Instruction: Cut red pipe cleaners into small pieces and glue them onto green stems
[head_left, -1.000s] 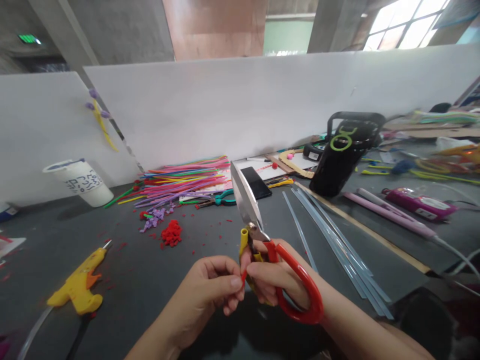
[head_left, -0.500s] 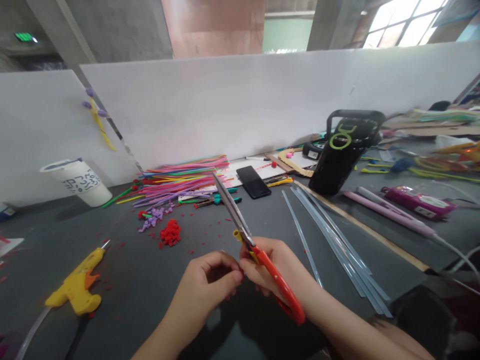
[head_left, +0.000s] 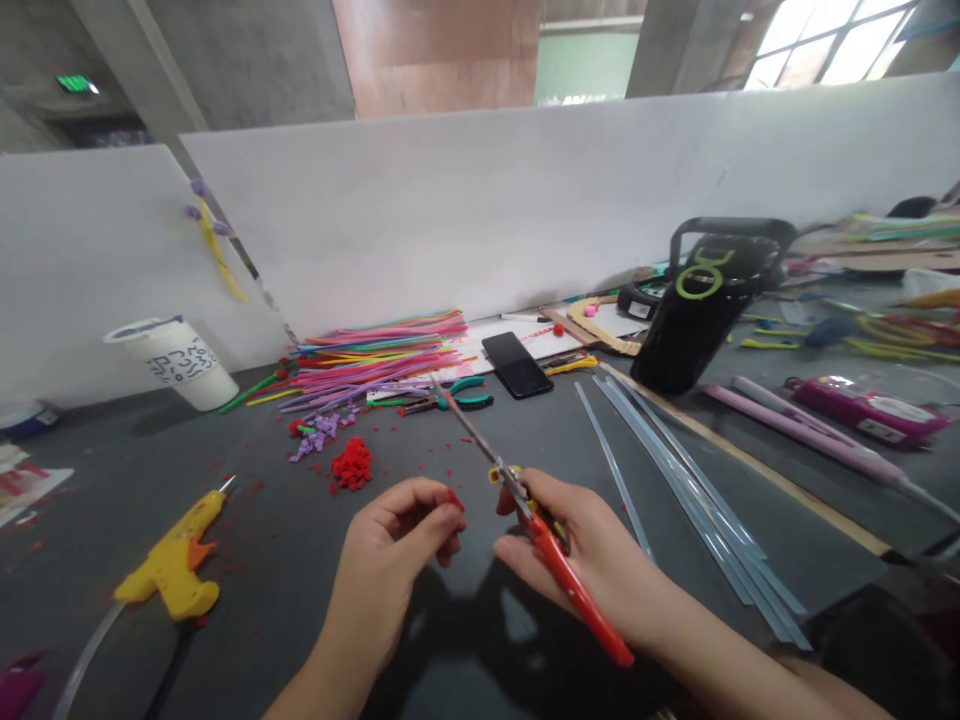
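My right hand (head_left: 600, 530) holds red-handled scissors (head_left: 576, 588), blades pointing up and to the left over the table. A small yellow piece (head_left: 495, 474) shows beside the pivot; whether the fingers hold it too is unclear. To its left, my left hand (head_left: 390, 545) pinches a small red fuzzy piece (head_left: 454, 498) between thumb and forefinger. The hands are apart. Beyond the left hand lies a pile of red fuzzy bits (head_left: 352, 464), with purple bits (head_left: 321, 434) behind it.
At left lie a yellow hot glue gun (head_left: 171, 565) and a white cup (head_left: 184, 365). Pipe cleaners (head_left: 375, 362), teal-handled pliers (head_left: 469, 400) and a phone (head_left: 516, 364) lie at the back. Clear glue sticks (head_left: 686, 490), a black tumbler (head_left: 684, 315) and a pink hair straightener (head_left: 814, 432) are at right.
My hands have moved apart: the left to the left with the red piece, the right slightly right with the scissors. The view has shifted slightly left.
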